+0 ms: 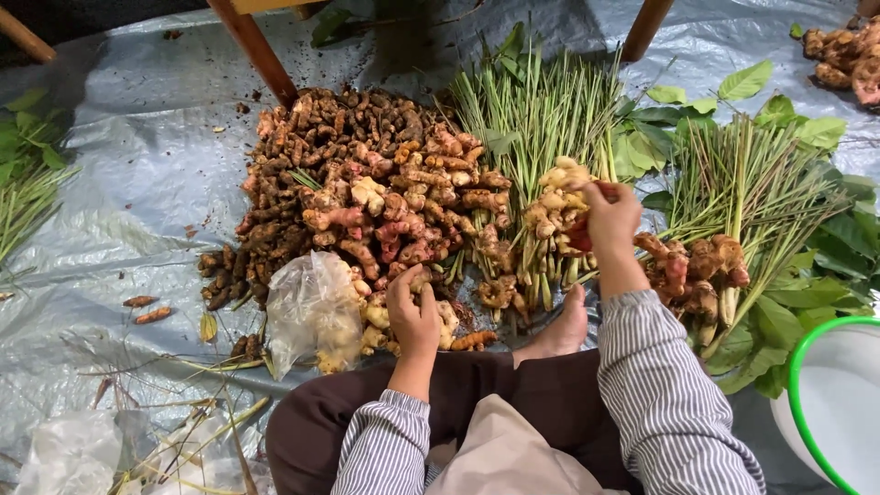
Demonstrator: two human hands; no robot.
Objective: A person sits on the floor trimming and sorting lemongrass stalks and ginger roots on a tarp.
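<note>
Her right hand (612, 218) is closed around pale ginger (561, 197) lifted over the lemongrass (541, 119), left hand (412, 307) clutching a root beside the plastic bag (312, 312); loose knobs may well tumble

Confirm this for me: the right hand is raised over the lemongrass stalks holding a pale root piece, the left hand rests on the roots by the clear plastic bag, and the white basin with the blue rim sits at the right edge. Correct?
Not quite. In the head view the white basin has a green rim, not blue. The rest holds: the right hand is up over the lemongrass stalks with a pale root piece, and the left hand rests on the roots beside the clear plastic bag.
</note>
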